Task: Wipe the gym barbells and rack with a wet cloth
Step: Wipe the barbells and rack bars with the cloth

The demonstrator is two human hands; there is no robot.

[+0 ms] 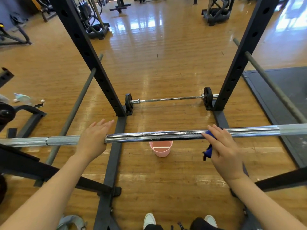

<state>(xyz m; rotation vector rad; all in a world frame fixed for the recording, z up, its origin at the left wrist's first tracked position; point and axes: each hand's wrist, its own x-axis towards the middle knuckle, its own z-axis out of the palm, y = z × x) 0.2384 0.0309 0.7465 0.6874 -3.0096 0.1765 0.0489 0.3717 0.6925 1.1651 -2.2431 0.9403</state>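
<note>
A chrome barbell [154,136] runs across the view at waist height, with water drops along its middle. My left hand [93,140] rests flat on top of the bar, fingers straight and together. My right hand [223,146] presses a dark blue cloth [209,149] onto the bar further right; a tail of cloth hangs below it. Two black rack uprights [93,63] [240,60] rise beyond the bar. A second, thinner barbell [169,98] with small black plates lies on the floor between their feet.
A pink bucket [160,149] stands on the wooden floor just under the bar. Grey safety bars [78,103] [272,82] slope along both sides. A black floor mat [285,97] lies at right. Bottles and a phone [39,105] lie at left. Other gym machines stand at the back.
</note>
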